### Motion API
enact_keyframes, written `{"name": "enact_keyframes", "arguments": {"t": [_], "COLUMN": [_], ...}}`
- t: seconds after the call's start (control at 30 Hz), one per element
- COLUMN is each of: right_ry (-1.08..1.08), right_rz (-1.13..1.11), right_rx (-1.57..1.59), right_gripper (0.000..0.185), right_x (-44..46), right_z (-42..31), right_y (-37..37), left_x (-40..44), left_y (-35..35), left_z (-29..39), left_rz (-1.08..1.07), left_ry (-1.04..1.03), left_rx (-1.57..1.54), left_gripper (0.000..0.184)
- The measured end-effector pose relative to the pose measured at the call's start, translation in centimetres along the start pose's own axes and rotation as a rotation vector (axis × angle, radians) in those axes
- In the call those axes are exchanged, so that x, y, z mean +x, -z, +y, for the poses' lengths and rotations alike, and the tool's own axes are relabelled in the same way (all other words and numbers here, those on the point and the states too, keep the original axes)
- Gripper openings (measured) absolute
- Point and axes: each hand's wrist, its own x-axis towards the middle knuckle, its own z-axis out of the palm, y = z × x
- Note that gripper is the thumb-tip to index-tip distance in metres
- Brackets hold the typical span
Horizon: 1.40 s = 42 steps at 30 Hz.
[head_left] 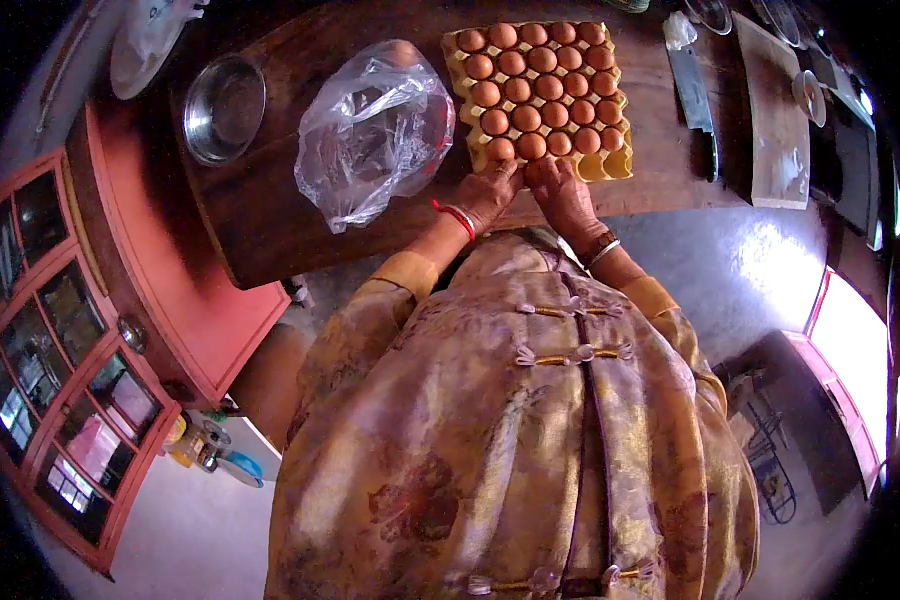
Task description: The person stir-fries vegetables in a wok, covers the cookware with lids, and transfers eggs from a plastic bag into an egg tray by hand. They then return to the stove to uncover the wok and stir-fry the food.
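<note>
A yellowish egg tray [625,168] filled with several rows of brown eggs [549,88] lies on the wooden table. Two cups at its near right corner hold no egg. Over the near row, my left hand [492,192] has its fingers bent down and closed at the tray's front edge. Close beside it, my right hand [564,198] also has bent, closed fingers there. The backs of both hands hide what the fingertips grip. A clear plastic bag [370,135] rests left of the tray, with a brownish round shape showing through its far end.
On the left of the table [270,225] stands a metal bowl [224,110]. A cleaver [692,85] and a cutting board [773,120] lie to the right. A red cabinet with glass panes [60,330] is at the far left.
</note>
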Motion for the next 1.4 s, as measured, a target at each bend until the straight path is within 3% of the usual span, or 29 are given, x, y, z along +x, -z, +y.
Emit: {"name": "enact_keyframes", "arguments": {"t": [0.13,0.2,0.27,0.33,0.37,0.43,0.47,0.53,0.73,0.77,0.83,0.9,0.97,1.03,1.13,1.23,1.37,1.4], "right_ry": [-0.102,-0.099,-0.094,0.275,0.271,0.104,0.045,-0.246,-0.237,-0.340,-0.286,-0.146,-0.245,-0.223,-0.196,-0.145,-0.160,-0.162], "right_rz": [0.032,0.038,0.042,0.092,0.092,0.018,-0.004,0.108,0.245,0.243,0.277,0.277,0.243,0.239,0.207,0.170,0.114,0.056], "right_rx": [-0.006,-0.011,-0.016,-0.126,-0.127,-0.101,-0.093,0.193,0.152,0.216,0.270,0.233,0.328,0.218,0.271,0.241,0.277,0.279], "right_gripper": [0.029,0.028,0.027,0.028,0.028,0.028,0.028,0.026,0.027,0.026,0.023,0.019,0.016,0.015,0.015,0.017,0.018,0.019], "right_x": [0.2,0.4,0.7,0.9,0.7,0.1,-0.1,-1.1,-2.7,-2.5,-2.5,-2.3,-2.0,-1.7,-1.7,-1.7,-1.7,-1.5], "right_z": [-1.8,-1.2,-0.2,0.1,-0.1,-1.7,-1.8,-0.2,0.9,0.9,0.6,0.0,-1.5,-2.4,-3.1,-4.3,-5.1,-5.8], "right_y": [0.8,0.3,0.0,0.3,0.6,1.7,1.7,0.1,-0.6,-1.0,-1.2,-0.9,0.2,0.6,0.7,1.1,0.8,1.2], "left_x": [-0.1,-0.4,-0.7,-1.0,-1.5,-2.6,-3.3,-4.6,-6.9,-6.9,-6.1,-4.3,-2.5,0.4,4.4,8.2,10.3,9.8], "left_y": [1.0,0.2,0.3,1.9,2.9,5.1,6.2,9.5,17.0,17.0,16.8,16.9,12.1,8.4,6.9,4.9,3.2,6.8], "left_z": [0.6,0.0,0.3,0.8,0.8,0.8,0.8,0.9,-4.0,-6.1,-9.1,-10.9,-15.4,-18.8,-19.5,-22.2,-24.2,-22.4], "left_rz": [-0.115,0.021,0.116,0.211,0.180,0.143,0.231,0.325,0.497,0.482,0.447,0.162,0.371,0.472,0.472,0.331,0.398,0.387], "left_ry": [0.211,-0.011,-0.079,-0.146,-0.113,-0.084,-0.042,0.054,0.384,0.400,0.424,0.582,0.426,0.265,0.381,0.372,0.421,0.306], "left_rx": [-0.270,-0.103,-0.061,-0.019,-0.151,-0.286,-0.289,-0.288,-0.415,-0.344,-0.221,-0.044,-0.053,-0.086,0.114,-0.077,-0.209,-0.240], "left_gripper": [0.032,0.030,0.030,0.030,0.029,0.028,0.026,0.023,0.011,0.011,0.010,0.016,0.026,0.030,0.027,0.027,0.032,0.027]}}
